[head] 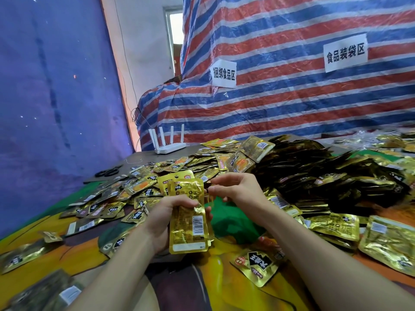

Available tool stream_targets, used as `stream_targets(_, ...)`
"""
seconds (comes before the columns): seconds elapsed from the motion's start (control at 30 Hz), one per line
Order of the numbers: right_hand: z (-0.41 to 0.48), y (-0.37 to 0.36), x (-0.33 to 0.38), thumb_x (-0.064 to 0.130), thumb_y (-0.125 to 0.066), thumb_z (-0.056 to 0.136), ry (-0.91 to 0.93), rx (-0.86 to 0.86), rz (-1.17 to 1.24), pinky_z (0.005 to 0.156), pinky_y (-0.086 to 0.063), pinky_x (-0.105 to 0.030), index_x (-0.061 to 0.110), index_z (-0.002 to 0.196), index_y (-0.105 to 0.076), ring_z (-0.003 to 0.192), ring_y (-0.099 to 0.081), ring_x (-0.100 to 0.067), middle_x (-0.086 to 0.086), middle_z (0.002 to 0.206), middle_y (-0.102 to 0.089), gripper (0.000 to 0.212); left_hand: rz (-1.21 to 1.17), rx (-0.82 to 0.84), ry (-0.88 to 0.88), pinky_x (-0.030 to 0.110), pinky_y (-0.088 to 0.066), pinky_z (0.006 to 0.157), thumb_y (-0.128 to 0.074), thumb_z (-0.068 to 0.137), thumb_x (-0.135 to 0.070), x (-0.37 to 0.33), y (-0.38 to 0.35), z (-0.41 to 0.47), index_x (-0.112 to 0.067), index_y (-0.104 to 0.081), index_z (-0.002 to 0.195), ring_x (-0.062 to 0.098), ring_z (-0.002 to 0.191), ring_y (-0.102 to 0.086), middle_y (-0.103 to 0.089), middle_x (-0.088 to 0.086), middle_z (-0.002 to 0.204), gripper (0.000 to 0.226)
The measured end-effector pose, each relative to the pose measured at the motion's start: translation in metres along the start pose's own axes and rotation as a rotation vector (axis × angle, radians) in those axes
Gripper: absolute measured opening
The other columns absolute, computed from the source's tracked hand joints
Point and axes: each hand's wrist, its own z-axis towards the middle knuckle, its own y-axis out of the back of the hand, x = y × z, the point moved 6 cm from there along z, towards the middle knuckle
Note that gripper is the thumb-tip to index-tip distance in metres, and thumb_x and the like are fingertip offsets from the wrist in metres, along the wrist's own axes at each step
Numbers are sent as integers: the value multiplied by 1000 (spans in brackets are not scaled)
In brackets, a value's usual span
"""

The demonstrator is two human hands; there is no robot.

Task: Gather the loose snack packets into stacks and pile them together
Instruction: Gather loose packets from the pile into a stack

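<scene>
My left hand [160, 217] grips a stack of gold snack packets [188, 223] upright above the table, barcode side facing me. Just right of the stack's top, my right hand [238, 189] pinches a thin yellowish rubber band [209, 199] between its fingertips. Loose gold packets [157, 187] lie scattered over the table behind and left of my hands. A big heap of bundled packets [325, 173] rises at the right.
A single packet [256, 263] lies face up near my right forearm, and larger gold packets [388, 241] sit at the right edge. Green cloth [233, 223] shows under my hands. A white router [168, 142] and black scissors [107, 171] are at the back left. A striped tarp [292, 97] walls the back.
</scene>
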Motion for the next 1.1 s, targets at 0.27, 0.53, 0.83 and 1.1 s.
stream_targets(0.27, 0, -2, -6, -1, -82, 80, -28, 56, -90, 63, -54, -22, 11, 87, -77, 65, -64, -9, -1, 72, -71, 15, -113, 70, -81, 44, -59, 80, -66, 68, -3, -8, 3, 0, -4, -78, 103, 32, 87, -71, -72, 15, 104, 37)
stream_targets(0.53, -4, -19, -4, 8, -72, 87, -171, 289, 155, 71, -54, -26, 6, 84, -71, 69, -62, -12, -4, 75, -64, 3, -363, 288, -192, 42, -55, 86, -57, 78, -8, -18, -2, -5, -3, -66, 112, 26, 86, -66, -64, 9, 99, 36)
stream_targets(0.83, -5, -18, 15, 0, -45, 76, -173, 241, 975, 75, -58, -36, 7, 85, -59, 58, -59, -18, -5, 71, -61, 19, -379, 279, -106, 42, -57, 82, -83, 51, 2, -11, -18, -1, 1, -68, 107, 27, 81, -64, -64, 12, 96, 58)
stream_targets(1.1, -3, -23, 5, -6, -54, 97, -149, 197, 449, 50, -55, -23, 13, 123, -68, 73, -74, -20, -6, 120, -74, 35, -222, 29, -19, 46, -62, 73, -63, 67, -4, -1, -4, 4, 0, -73, 97, 33, 76, -68, -70, 17, 88, 32)
